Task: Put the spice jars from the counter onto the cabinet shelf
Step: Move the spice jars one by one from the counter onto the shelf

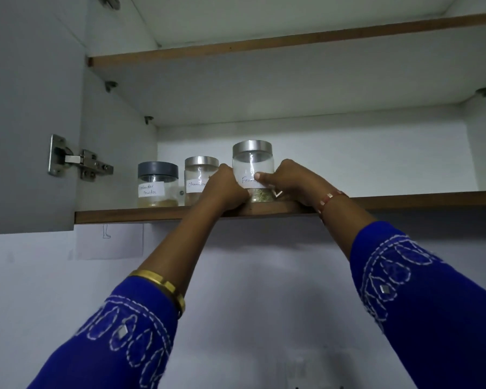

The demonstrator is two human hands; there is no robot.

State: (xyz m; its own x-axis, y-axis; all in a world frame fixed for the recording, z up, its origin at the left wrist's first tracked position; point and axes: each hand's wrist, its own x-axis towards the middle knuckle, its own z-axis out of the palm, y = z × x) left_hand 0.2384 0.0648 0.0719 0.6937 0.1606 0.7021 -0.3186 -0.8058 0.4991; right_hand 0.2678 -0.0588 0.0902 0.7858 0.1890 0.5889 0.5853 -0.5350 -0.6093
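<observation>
Grey door (31,113) stands open at the far left, its steel hinge (79,161) fixed to the cabinet wall. On the lower shelf (152,216) three clear jars stand upright in a row near the front edge. Leftmost is the grey-lid jar (157,183), with a handwritten label and a little yellowish powder at the bottom. Just beside it is the middle jar (198,178), silver-lidded and labelled, its right side hidden behind the left hand (225,189). That hand curls its fingers around the left side of the tall jar (253,164), which has a silver lid, a white label and greenish seeds at its base, and sits on the shelf edge. The right hand (289,182) grips the jar's other side, thumb pressed across the label. Both arms wear blue embroidered sleeves (421,299); a gold bangle (163,284) sits on the left wrist, a thin bracelet (330,199) on the right. An upper shelf (264,44) runs above.
</observation>
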